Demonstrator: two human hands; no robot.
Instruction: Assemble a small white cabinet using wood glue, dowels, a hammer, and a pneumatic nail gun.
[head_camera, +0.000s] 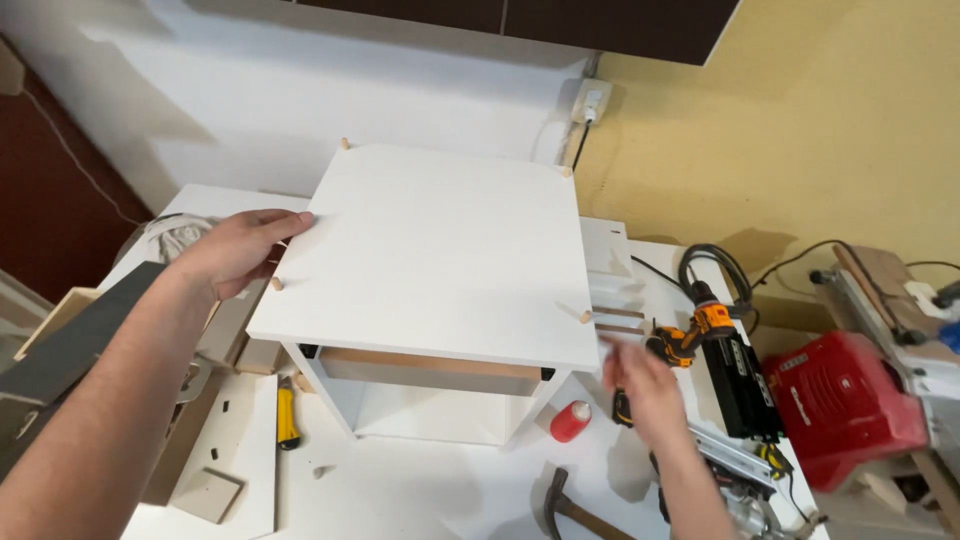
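A square white panel (430, 255) lies flat across the top of a small white cabinet frame (420, 400), which stands on the white counter (420, 490). Short wooden dowels (277, 284) project from the panel's edges at left, right and at the far corners.

The left hand (235, 250) is at the panel's left edge, fingers spread loosely, fingertips touching the edge near its far corner; it is not clamped around the board. The right hand (645, 390) sits just below and outside the panel's near right corner, apart from it. This hand is motion-blurred; whether it is clenched or holding anything cannot be determined.

Right of the panel, on the counter: an orange-and-black cordless drill (690, 335), near the right hand, with black cables beyond it. A small red bottle (571, 421) stands by the frame's right foot. A hammer (570, 510) lies at the near edge. A yellow utility knife (288, 415) lies left of the frame. A red machine (845, 405) sits far right.
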